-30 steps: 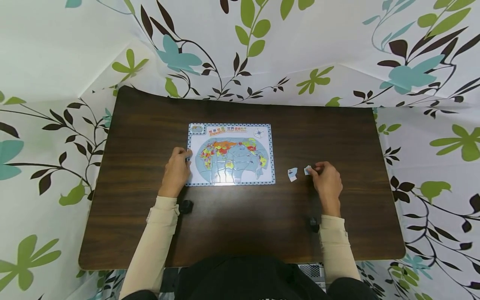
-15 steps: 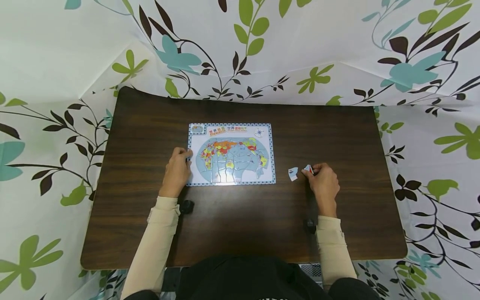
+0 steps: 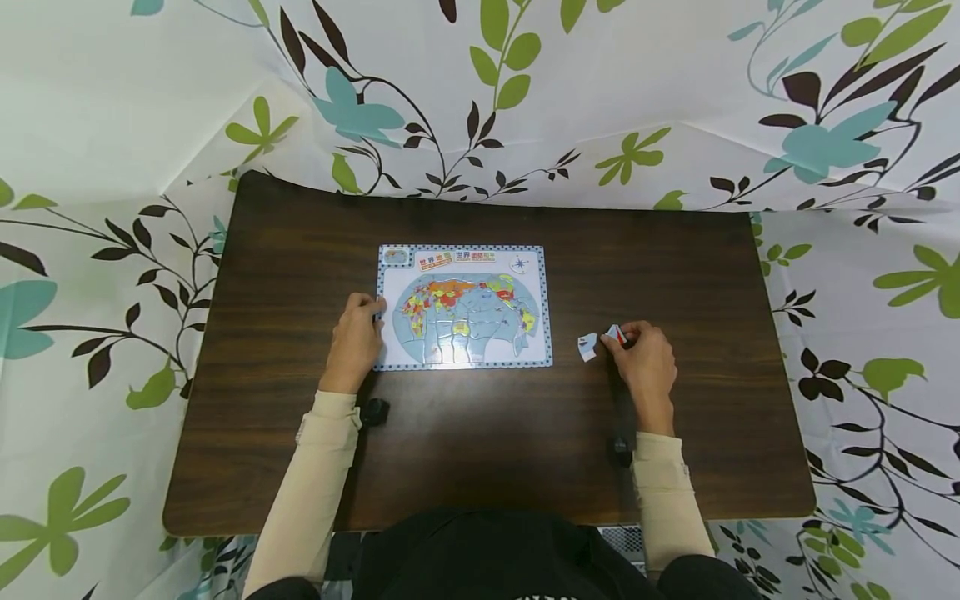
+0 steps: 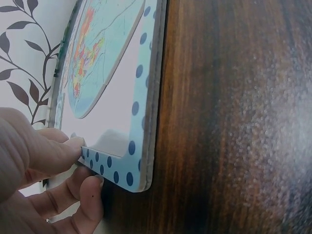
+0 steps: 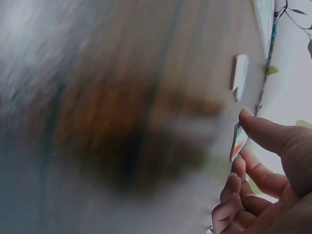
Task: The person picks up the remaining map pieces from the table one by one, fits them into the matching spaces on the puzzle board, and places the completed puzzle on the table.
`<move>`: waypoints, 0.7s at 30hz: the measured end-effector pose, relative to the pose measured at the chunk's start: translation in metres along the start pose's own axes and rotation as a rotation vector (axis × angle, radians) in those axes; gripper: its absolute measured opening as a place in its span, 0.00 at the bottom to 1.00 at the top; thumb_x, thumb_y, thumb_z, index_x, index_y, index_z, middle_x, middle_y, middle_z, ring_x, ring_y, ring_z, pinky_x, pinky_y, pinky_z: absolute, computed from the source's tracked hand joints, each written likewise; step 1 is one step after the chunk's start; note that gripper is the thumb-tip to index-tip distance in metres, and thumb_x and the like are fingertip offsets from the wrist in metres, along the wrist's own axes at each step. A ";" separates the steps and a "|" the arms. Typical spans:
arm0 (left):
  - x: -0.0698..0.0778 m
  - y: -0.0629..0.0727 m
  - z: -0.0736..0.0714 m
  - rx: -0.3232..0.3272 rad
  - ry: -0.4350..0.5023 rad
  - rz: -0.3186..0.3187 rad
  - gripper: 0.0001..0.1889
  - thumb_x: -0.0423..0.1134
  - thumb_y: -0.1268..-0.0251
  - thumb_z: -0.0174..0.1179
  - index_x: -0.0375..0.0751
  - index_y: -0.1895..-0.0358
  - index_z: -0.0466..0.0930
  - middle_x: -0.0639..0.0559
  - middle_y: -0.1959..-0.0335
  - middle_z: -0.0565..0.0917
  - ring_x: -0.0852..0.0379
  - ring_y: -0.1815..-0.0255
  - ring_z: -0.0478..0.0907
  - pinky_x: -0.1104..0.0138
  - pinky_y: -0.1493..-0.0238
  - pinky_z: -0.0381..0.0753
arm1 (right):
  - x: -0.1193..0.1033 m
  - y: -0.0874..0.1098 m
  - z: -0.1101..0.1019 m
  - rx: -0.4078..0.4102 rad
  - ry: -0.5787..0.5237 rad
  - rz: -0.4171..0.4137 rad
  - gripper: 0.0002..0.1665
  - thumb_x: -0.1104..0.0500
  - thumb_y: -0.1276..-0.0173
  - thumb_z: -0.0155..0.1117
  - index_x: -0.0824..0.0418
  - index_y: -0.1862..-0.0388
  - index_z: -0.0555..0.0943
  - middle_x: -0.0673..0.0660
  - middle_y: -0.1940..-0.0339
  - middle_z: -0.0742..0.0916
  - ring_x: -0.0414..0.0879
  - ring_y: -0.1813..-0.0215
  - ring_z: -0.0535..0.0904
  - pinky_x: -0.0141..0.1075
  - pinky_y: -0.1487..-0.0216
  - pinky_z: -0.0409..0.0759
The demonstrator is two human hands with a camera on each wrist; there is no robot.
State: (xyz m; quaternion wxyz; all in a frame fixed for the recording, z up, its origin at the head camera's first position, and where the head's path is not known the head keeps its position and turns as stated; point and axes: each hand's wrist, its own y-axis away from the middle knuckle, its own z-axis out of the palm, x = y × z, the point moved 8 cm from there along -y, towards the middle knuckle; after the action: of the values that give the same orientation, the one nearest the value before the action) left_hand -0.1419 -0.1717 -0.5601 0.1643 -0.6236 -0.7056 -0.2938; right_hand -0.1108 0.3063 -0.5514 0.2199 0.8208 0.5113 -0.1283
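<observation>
A world-map jigsaw puzzle (image 3: pixel 536 355) in a dotted blue-bordered tray lies on the table; a gap shows at the bottom right of its oval. My left hand (image 3: pixel 355 343) holds the tray's left edge; up close, the thumb (image 4: pixel 73 144) lies on the dotted border (image 4: pixel 139 71) with curled fingers beside it. To the right of the tray, my right hand (image 3: pixel 648 367) pinches a puzzle piece (image 3: pixel 616 334) with some red on it, tilted up in the right wrist view. Just left of that piece lies a loose puzzle piece (image 3: pixel 587 347), also visible in the right wrist view.
Everything lies on a dark wood-grain table (image 3: pixel 487 450). A white curtain (image 3: pixel 570 100) with leaf prints hangs behind it and along both sides. Dark wrist cameras (image 3: pixel 373 412) sit by the forearms.
The right hand has shifted slightly left and turned its puzzle piece, so that red now shows. My left hand stays at the tray's edge.
</observation>
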 end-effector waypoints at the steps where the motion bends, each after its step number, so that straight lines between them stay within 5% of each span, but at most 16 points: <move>1: 0.000 0.000 0.000 0.001 0.000 0.002 0.23 0.25 0.20 0.57 0.30 0.26 0.76 0.32 0.28 0.71 0.35 0.43 0.78 0.41 0.45 0.83 | -0.004 0.001 0.000 0.000 -0.008 -0.018 0.28 0.45 0.26 0.75 0.62 0.38 0.83 0.66 0.39 0.87 0.67 0.41 0.84 0.65 0.46 0.81; 11: 0.000 0.000 -0.001 0.009 0.008 0.006 0.23 0.25 0.20 0.57 0.29 0.26 0.76 0.32 0.28 0.71 0.35 0.43 0.78 0.42 0.44 0.84 | -0.060 0.025 0.022 -0.003 -0.004 -0.278 0.24 0.46 0.28 0.77 0.59 0.42 0.87 0.63 0.47 0.89 0.59 0.57 0.84 0.56 0.62 0.82; 17: 0.000 0.000 -0.001 0.013 0.006 0.009 0.23 0.25 0.20 0.57 0.30 0.26 0.76 0.33 0.28 0.72 0.34 0.42 0.79 0.42 0.44 0.84 | -0.082 0.041 0.053 -0.078 0.010 -0.378 0.23 0.47 0.31 0.80 0.56 0.43 0.90 0.60 0.46 0.89 0.56 0.54 0.84 0.56 0.58 0.84; 21: -0.001 -0.001 0.000 0.010 0.007 0.003 0.23 0.25 0.20 0.57 0.30 0.26 0.76 0.33 0.28 0.71 0.35 0.42 0.78 0.43 0.44 0.84 | -0.085 0.045 0.061 -0.088 0.028 -0.382 0.22 0.47 0.31 0.80 0.54 0.43 0.90 0.61 0.40 0.88 0.59 0.41 0.85 0.62 0.45 0.85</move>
State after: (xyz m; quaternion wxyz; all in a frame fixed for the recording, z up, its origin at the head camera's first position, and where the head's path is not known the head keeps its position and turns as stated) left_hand -0.1424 -0.1722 -0.5604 0.1705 -0.6228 -0.7053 -0.2924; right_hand -0.1078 0.1921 -0.5574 0.2199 0.7001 0.6660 -0.1339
